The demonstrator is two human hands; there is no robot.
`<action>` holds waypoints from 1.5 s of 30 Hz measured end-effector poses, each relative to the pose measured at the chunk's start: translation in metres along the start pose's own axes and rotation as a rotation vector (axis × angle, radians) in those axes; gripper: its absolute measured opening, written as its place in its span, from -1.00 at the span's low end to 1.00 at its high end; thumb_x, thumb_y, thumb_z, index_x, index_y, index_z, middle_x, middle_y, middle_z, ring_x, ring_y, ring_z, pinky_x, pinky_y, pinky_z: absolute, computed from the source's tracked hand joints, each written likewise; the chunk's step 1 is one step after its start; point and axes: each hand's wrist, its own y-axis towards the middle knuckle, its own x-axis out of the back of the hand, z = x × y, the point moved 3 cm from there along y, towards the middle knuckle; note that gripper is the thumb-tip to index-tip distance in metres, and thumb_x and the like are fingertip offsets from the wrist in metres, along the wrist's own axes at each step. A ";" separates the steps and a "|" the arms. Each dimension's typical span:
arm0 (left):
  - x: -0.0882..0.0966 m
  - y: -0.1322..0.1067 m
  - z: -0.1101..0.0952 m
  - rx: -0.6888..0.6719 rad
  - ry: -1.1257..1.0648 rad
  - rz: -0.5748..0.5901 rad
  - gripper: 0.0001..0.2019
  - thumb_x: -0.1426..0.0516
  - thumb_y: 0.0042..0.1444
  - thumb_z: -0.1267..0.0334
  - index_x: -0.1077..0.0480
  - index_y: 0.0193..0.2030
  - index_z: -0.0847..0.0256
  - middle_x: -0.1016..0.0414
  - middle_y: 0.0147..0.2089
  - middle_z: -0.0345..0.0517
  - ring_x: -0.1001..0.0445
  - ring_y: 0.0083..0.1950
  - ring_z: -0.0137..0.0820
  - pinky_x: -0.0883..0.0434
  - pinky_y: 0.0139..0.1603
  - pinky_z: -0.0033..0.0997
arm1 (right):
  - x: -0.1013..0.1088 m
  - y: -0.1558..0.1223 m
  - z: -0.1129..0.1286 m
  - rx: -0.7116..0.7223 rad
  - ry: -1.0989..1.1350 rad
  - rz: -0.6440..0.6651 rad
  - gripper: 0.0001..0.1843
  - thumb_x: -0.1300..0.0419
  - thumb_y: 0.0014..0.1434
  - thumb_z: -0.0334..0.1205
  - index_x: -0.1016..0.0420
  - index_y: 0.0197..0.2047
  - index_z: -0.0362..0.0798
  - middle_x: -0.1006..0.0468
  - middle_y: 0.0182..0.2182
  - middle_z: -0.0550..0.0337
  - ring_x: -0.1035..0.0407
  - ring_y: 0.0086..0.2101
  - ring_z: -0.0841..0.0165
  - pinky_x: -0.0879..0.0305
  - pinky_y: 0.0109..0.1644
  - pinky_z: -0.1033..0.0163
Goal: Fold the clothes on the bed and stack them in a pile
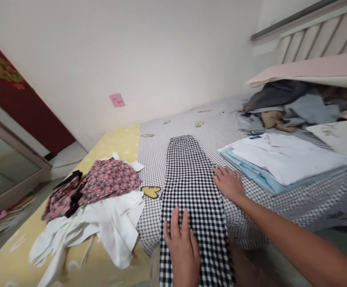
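Observation:
A long black-and-white checked garment lies stretched out flat across the bed, running away from me. My left hand rests flat on its near part, fingers stretched out and close together. My right hand lies flat with fingers spread at the garment's right edge, partly on the checked bedsheet. Neither hand holds anything.
A folded white and light-blue stack sits right of the garment. A heap of grey, blue and tan clothes lies beyond it. At left, a pink floral garment and white cloth lie crumpled on yellow bedding. White wall behind.

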 end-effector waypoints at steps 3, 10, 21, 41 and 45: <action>-0.012 0.007 -0.003 -0.019 0.090 0.080 -0.41 0.02 0.30 0.35 -0.11 0.47 0.03 -0.19 0.49 0.11 -0.16 0.49 -0.11 -0.26 0.37 0.26 | 0.000 -0.003 -0.001 0.023 -0.002 -0.049 -0.42 0.18 0.39 -0.08 -0.32 0.38 0.07 -0.34 0.36 0.11 -0.12 0.33 0.07 0.05 0.37 -0.21; -0.040 -0.009 -0.012 -0.041 0.115 0.112 -0.28 -0.09 0.26 0.13 0.08 0.52 -0.15 -0.09 0.53 0.14 -0.15 0.49 0.04 -0.28 0.33 0.35 | 0.008 -0.010 -0.008 0.003 0.135 -0.135 -0.46 0.13 0.33 -0.19 -0.47 0.24 0.07 -0.43 0.26 -0.02 -0.30 0.20 0.09 -0.16 0.26 -0.15; -0.073 -0.019 -0.012 0.037 0.066 -0.057 -0.45 -0.21 0.17 0.09 -0.32 0.32 -0.29 -0.37 0.38 -0.01 -0.21 0.44 -0.01 -0.04 0.44 0.37 | 0.016 -0.052 0.161 0.569 0.207 0.213 -0.36 0.23 0.42 0.12 -0.04 0.50 0.26 0.07 0.51 0.26 0.21 0.46 0.05 0.30 0.47 -0.28; -0.033 0.002 -0.021 0.001 0.058 0.152 -0.30 -0.13 0.24 0.32 -0.04 0.48 -0.13 0.16 0.59 0.17 0.12 0.57 0.10 0.06 0.45 0.42 | 0.002 0.002 0.053 0.199 0.113 0.320 -0.25 0.50 0.37 0.24 0.14 0.53 0.29 0.23 0.53 0.39 0.44 0.48 0.12 0.49 0.49 -0.22; -0.020 0.003 -0.022 -0.040 0.049 0.192 -0.32 -0.08 0.27 0.34 -0.01 0.49 -0.11 0.19 0.60 0.15 0.15 0.58 0.07 0.07 0.46 0.39 | 0.006 -0.021 0.044 0.199 0.136 0.322 -0.27 0.47 0.38 0.23 0.11 0.53 0.31 0.22 0.53 0.41 0.44 0.48 0.12 0.50 0.49 -0.22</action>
